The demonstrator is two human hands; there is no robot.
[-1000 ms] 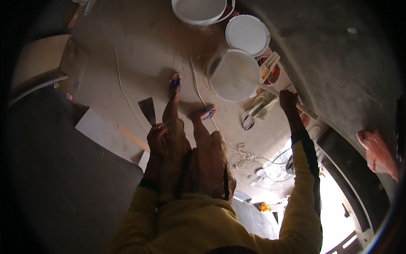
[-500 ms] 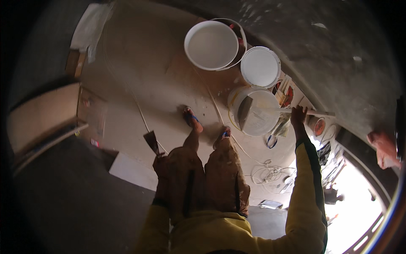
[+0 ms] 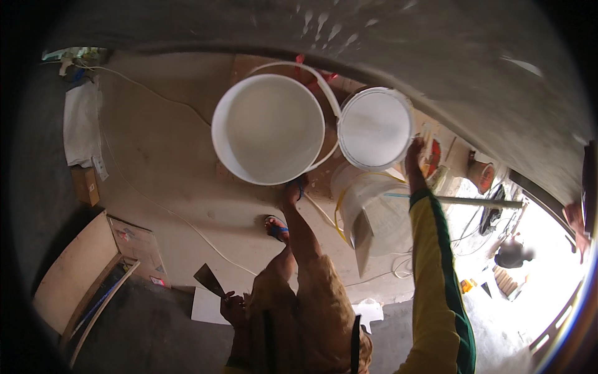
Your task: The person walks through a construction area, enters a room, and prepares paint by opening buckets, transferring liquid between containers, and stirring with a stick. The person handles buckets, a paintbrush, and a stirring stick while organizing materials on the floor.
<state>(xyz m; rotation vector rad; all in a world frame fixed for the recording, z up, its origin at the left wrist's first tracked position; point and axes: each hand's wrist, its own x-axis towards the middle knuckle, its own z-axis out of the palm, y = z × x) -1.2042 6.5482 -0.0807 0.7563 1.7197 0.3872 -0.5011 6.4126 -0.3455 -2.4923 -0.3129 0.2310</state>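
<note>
In my left hand [image 3: 233, 306] is a putty knife [image 3: 209, 280], its wide flat blade pointing up and left beside my thigh. My right hand [image 3: 415, 159] reaches to the right rim of a white bucket [image 3: 376, 128] with a white top, fingers stretched along its edge. Whether they press on it is hard to see. A translucent bucket [image 3: 389, 227] stands below that one, partly behind my right forearm. Across it rests a long-handled tool with a broad flat blade [image 3: 367, 240]; its pale handle [image 3: 479, 202] passes by my forearm and sticks out right.
A large open white bucket [image 3: 269, 128] with a pale filling and a raised handle stands by my foot. Cables cross the floor. A wooden panel [image 3: 75, 277] leans at left near a small cardboard box [image 3: 85, 185]. Dark wall runs behind the buckets; bright light comes from the right.
My right hand has let go of the long handle and moved up to the white-topped bucket's rim. The view has shifted closer to the buckets. The putty knife stays in my left hand.
</note>
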